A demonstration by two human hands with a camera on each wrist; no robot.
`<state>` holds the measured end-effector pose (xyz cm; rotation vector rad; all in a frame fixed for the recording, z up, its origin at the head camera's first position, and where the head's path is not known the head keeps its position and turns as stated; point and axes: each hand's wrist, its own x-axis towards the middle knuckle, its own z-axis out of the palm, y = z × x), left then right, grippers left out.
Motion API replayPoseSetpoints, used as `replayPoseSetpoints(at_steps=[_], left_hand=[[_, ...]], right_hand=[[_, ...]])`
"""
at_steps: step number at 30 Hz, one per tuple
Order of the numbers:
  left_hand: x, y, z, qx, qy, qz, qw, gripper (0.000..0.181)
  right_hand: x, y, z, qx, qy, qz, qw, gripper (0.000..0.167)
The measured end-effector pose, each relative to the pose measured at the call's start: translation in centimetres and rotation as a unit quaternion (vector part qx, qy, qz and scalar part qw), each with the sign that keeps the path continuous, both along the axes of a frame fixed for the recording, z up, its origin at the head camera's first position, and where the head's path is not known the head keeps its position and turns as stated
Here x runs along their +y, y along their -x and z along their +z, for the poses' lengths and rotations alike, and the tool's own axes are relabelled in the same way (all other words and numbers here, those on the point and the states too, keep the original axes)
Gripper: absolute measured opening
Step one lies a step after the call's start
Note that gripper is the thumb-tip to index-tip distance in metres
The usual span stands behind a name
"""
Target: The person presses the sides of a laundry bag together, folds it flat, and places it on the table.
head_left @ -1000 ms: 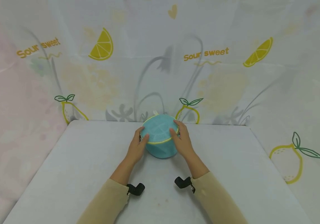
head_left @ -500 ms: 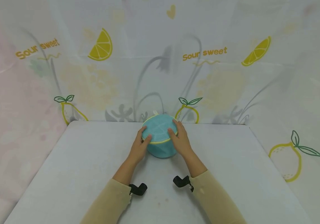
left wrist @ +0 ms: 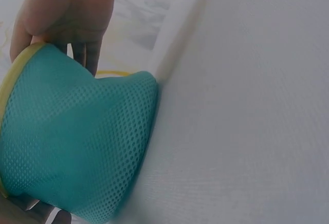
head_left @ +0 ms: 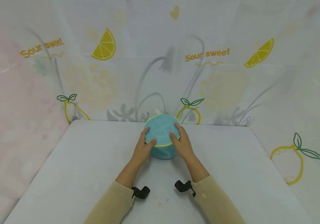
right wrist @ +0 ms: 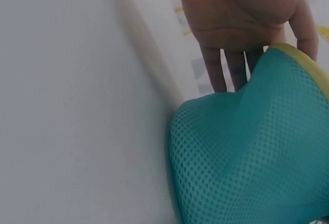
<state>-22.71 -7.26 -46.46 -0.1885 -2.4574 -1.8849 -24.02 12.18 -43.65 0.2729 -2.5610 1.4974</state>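
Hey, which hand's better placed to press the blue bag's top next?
Probably the right hand: the right thumb reaches farther onto the bag's top; the left hand has its thumb close to the yellow trim.

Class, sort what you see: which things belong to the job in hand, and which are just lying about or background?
In the job:
teal mesh pouch with yellow trim, held by both hands
left hand
right hand

Background:
white table, under the pouch
lemon-print backdrop
black wrist pieces
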Motion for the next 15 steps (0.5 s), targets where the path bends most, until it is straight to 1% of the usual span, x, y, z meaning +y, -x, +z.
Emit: replayPoseSetpoints(at_steps=[5, 10, 15], left_hand=[[0.1, -0.4, 0.5, 0.008, 0.016, 0.001, 0.9998, 0.069], [0.1, -0.8, 0.9, 0.013, 0.021, -0.006, 0.9997, 0.069], [0.1, -1.0, 1.3, 0.028, 0.023, -0.011, 0.9993, 0.070]], right_hand=[[0.3, -0.4, 0.3, -0.011, 0.013, 0.000, 0.9999, 0.060], [0.4, -1.0, 0.5, -0.029, 0.018, -0.005, 0.9994, 0.060], [0.3, -1.3, 0.8, -0.037, 0.023, -0.014, 0.9989, 0.060]])
